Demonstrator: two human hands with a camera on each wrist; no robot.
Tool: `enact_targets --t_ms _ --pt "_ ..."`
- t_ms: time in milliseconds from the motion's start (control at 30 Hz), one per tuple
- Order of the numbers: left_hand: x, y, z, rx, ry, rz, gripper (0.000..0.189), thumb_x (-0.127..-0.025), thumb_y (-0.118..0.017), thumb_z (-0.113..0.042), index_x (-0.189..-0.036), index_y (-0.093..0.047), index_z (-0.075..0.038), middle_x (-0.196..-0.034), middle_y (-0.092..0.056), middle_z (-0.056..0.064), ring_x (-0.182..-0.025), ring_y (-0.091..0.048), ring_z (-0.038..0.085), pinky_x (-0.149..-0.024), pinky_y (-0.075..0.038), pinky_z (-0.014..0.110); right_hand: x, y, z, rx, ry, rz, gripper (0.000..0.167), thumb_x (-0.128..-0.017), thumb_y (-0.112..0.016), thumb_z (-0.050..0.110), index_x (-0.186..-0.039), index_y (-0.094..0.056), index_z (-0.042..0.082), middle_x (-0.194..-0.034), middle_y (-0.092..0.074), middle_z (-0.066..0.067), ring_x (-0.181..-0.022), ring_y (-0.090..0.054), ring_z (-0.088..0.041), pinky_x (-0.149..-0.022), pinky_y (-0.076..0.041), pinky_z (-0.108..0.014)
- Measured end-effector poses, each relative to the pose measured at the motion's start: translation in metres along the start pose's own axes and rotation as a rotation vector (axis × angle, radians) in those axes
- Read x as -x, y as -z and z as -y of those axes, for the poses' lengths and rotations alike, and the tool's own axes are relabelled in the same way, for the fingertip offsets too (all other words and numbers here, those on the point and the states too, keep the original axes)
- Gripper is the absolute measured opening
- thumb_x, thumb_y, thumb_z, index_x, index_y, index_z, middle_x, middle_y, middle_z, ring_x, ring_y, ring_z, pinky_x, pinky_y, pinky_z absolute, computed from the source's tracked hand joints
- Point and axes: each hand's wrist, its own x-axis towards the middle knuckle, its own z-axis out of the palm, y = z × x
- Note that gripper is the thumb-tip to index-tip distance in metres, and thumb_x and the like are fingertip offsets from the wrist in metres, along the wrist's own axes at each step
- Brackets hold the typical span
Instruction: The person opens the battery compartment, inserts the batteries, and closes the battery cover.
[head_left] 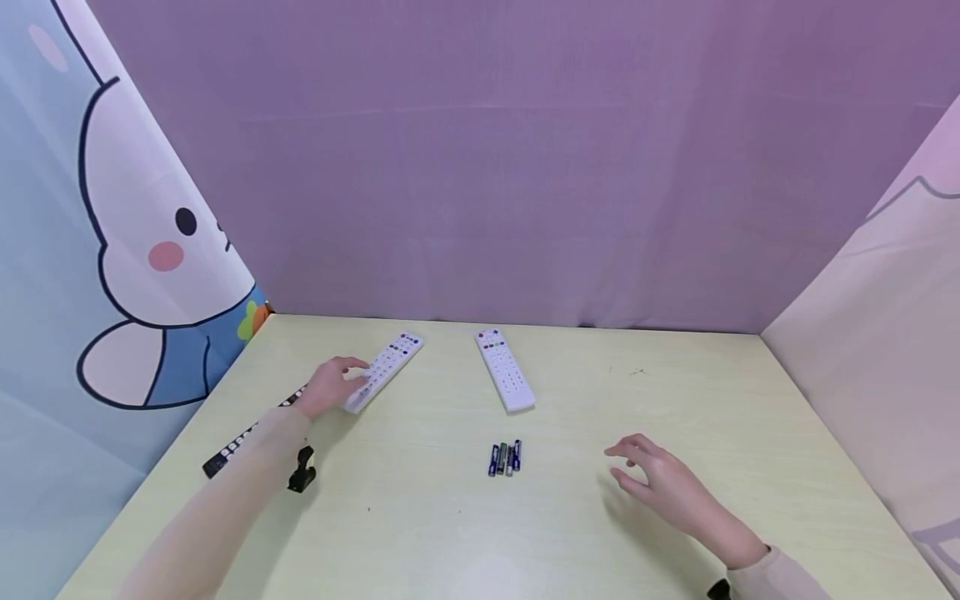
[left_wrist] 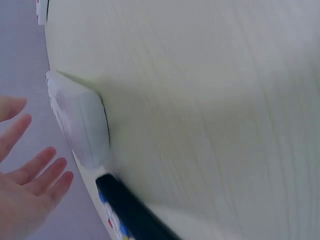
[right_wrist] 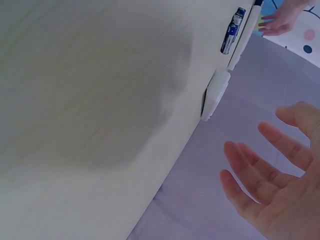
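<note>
My left hand (head_left: 330, 387) hovers beside and over the near end of a white remote control (head_left: 392, 358). In the left wrist view, a gap shows between the spread fingers of that hand (left_wrist: 30, 185) and the white remote (left_wrist: 82, 122). Under my left forearm lies a black remote control (head_left: 238, 443), partly hidden by the sleeve. My right hand (head_left: 663, 487) is held above the table at the right, fingers loosely bent and holding nothing. Nearest to it is a row of several small batteries (head_left: 505, 458). The right wrist view shows this hand (right_wrist: 280, 185) with parted fingers.
A second white remote control (head_left: 506, 372) lies behind the batteries, buttons up. The pale wooden table (head_left: 570, 533) meets a purple cloth backdrop (head_left: 480, 183) at its far edge. A cartoon-printed cloth (head_left: 142, 367) bounds the left side, and a pale cloth (head_left: 870, 358) the right.
</note>
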Motion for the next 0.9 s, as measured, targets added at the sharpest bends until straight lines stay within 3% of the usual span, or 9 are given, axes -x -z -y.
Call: enact_targets --t_ms 233,367,633,900 --pt "-0.007 -0.019 -0.001 0.031 -0.058 -0.026 0.036 -0.086 -0.055 -0.016 -0.116 -0.054 0.003 -0.120 -0.047 0.028 -0.113 -0.040 0.043 -0.096 -0.031 0.054 0.000 -0.001 0.000 0.010 0.015 -0.007 0.024 -0.073 -0.068 0.004 -0.096 -0.063 0.006 -0.096 -0.057 -0.003 -0.072 -0.058 -0.016 -0.055 -0.050 -0.023" --pt "-0.006 -0.025 -0.003 0.013 -0.063 -0.018 0.040 -0.085 -0.057 -0.014 -0.119 -0.049 0.006 -0.119 -0.045 0.031 -0.110 -0.043 0.043 -0.094 -0.034 0.055 0.000 -0.001 0.000 0.002 0.009 0.000 0.024 -0.073 -0.068 0.004 -0.096 -0.063 0.006 -0.096 -0.057 -0.003 -0.073 -0.058 -0.017 -0.055 -0.050 -0.022" --pt "0.000 -0.030 -0.006 -0.049 -0.034 -0.019 0.047 -0.079 -0.062 -0.006 -0.121 -0.048 0.005 -0.119 -0.042 0.033 -0.106 -0.045 0.044 -0.090 -0.039 0.054 -0.001 -0.001 0.002 -0.006 -0.008 0.025 0.022 -0.075 -0.067 0.005 -0.097 -0.063 0.005 -0.096 -0.057 -0.003 -0.073 -0.059 -0.018 -0.055 -0.051 -0.023" --pt "0.001 -0.029 -0.005 -0.128 -0.007 -0.041 0.046 -0.078 -0.065 -0.015 -0.121 -0.051 -0.003 -0.112 -0.050 0.029 -0.095 -0.052 0.039 -0.079 -0.046 0.050 -0.002 0.000 0.004 -0.007 -0.029 0.049 0.022 -0.076 -0.066 0.006 -0.098 -0.063 0.005 -0.096 -0.057 -0.003 -0.073 -0.058 -0.017 -0.055 -0.050 -0.023"
